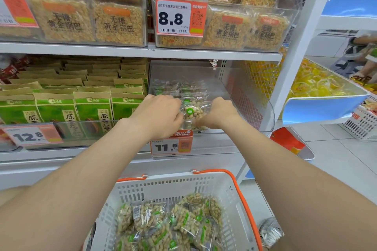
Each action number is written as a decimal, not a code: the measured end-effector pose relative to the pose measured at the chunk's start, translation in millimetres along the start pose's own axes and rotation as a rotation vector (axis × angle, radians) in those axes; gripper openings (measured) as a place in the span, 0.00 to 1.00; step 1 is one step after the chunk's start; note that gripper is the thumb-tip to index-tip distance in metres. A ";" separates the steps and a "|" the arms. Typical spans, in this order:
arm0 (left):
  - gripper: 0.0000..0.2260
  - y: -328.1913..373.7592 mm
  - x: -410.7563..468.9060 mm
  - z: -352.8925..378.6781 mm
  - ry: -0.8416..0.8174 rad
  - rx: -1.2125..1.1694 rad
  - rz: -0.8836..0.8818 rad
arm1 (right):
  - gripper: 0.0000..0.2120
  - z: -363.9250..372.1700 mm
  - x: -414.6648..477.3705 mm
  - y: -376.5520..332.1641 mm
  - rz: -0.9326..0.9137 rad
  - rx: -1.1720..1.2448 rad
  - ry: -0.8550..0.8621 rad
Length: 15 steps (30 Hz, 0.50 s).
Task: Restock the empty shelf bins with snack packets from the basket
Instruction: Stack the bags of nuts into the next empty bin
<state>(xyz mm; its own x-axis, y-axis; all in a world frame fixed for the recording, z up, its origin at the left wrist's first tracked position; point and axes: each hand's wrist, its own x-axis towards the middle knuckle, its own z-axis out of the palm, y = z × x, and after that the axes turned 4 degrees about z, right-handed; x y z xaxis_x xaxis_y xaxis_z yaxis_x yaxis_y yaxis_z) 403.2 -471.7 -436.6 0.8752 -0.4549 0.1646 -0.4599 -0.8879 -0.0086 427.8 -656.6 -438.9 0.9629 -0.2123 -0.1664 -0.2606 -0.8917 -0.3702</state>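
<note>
Both my hands reach into a clear plastic shelf bin point(244, 96) on the middle shelf. My left hand point(161, 113) and my right hand point(219, 113) hold a clear packet of peanuts with a green label point(193, 111) between them, upright near the bin's front wall. Several similar packets point(177, 87) lie behind it in the bin; the bin's right half is bare. Below, a white basket with orange handles point(230, 193) holds several peanut packets point(169, 224).
Green seed bags point(71, 106) fill the bin to the left. An 11.5 price tag point(171, 145) hangs below the bin. Rice-crust packs point(120, 22) fill the shelf above. A blue-edged bin of yellow sweets point(318, 85) juts out at right, with a person beyond.
</note>
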 end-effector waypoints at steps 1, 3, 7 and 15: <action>0.15 1.1 -1.9 -0.7 0.026 -0.007 0.003 | 0.24 -2.0 -5.9 -0.3 -0.040 -0.061 0.078; 0.15 5.0 -8.0 -2.2 0.090 -0.035 0.021 | 0.13 -6.8 -19.7 -2.0 -0.143 -0.156 0.233; 0.12 18.9 -28.0 -11.8 0.222 -0.077 0.094 | 0.05 -14.2 -54.1 -7.9 -0.351 -0.108 0.344; 0.15 49.2 -80.3 -21.1 -0.059 -0.037 0.107 | 0.06 -3.7 -112.6 11.3 -0.548 -0.234 -0.002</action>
<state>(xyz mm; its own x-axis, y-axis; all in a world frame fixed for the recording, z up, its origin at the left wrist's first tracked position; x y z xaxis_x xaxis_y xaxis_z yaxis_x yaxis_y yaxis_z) 307.1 -477.4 -429.4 0.8273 -0.5515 0.1068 -0.5559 -0.8312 0.0137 316.7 -644.3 -421.0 0.9525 0.3044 -0.0097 0.2970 -0.9355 -0.1917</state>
